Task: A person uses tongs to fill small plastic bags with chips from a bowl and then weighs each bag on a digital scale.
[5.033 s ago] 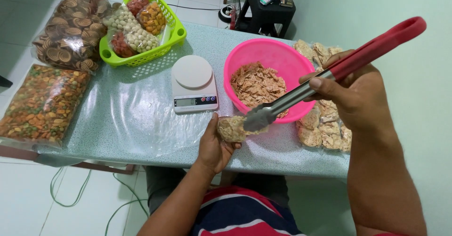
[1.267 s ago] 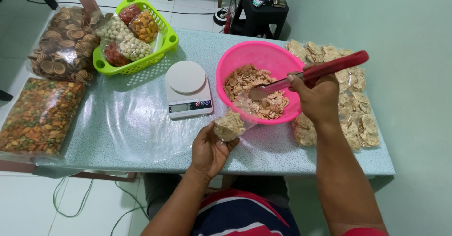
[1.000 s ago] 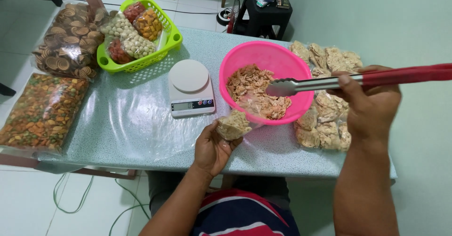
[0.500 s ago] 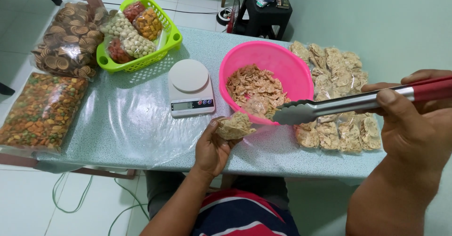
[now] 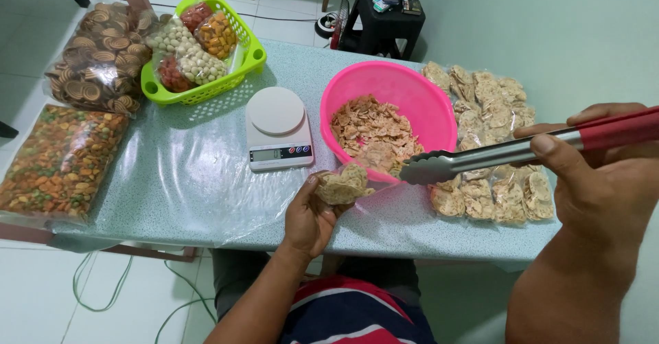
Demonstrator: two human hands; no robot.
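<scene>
One pink bowl [image 5: 439,97], one scale [image 5: 278,128], one green basket [image 5: 251,44], one pair of tongs [image 5: 480,156] — two big snack bags [image 5: 58,155] at the left, two hands [image 5: 309,217].

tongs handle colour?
Red grip on the tongs, metal below; right hand holds them. Head view.

A: Bright, even daylight, soft shadows only under the green basket [image 5: 206,38] and pink bowl [image 5: 391,110].

B: Glare on the plastic sheet [image 5: 199,179] at centre left. Sharp throughout; wide-angle bending at the frame's edges, right hand [image 5: 604,179] looming large.
</scene>
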